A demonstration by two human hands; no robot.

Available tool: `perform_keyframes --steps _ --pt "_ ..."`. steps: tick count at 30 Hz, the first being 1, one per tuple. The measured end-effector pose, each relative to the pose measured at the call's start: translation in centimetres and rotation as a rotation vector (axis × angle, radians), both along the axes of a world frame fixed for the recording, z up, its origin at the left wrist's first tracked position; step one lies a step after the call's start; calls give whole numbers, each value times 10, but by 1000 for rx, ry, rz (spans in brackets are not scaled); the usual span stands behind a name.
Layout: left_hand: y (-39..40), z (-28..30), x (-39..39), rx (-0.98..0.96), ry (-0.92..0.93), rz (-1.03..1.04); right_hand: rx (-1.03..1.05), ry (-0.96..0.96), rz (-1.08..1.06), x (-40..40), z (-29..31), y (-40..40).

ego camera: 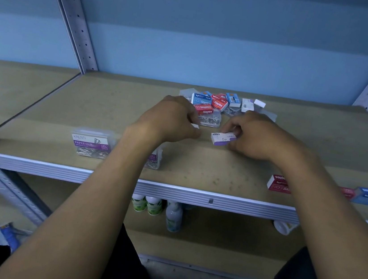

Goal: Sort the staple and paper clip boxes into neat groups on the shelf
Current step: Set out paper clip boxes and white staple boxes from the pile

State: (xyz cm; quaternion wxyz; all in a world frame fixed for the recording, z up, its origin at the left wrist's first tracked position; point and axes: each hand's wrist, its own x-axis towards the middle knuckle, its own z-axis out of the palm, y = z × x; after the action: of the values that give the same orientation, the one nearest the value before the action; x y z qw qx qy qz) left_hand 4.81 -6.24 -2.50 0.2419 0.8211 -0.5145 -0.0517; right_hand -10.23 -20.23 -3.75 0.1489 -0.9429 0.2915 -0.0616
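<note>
Purple-and-white small box (223, 139) sits pinched in the right hand (252, 136) at frame centre, the left hand (171, 119) curling on something I cannot make out, while a mixed pile (218, 104) behind remains unsorted and two front groups have begun.

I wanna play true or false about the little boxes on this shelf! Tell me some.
1. The right hand pinches a small white and purple box. True.
2. The clear plastic paper clip box sits near the shelf's front edge. True.
3. The red and blue staples boxes at the back stand in a neat row. False: they lie jumbled.
4. White bottles stand on the top shelf. False: they stand on the shelf below.
</note>
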Motion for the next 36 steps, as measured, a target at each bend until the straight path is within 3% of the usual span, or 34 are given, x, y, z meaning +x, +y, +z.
perform_keyframes --steps 22,29,36 --pt "-7 -7 -9 2 62 -52 2 -17 6 -19 13 2" --pt "-3 -5 -3 41 44 -86 102 -39 -12 -20 10 -2" --pt "0 -3 3 69 68 -110 48 -12 -12 -19 14 1"
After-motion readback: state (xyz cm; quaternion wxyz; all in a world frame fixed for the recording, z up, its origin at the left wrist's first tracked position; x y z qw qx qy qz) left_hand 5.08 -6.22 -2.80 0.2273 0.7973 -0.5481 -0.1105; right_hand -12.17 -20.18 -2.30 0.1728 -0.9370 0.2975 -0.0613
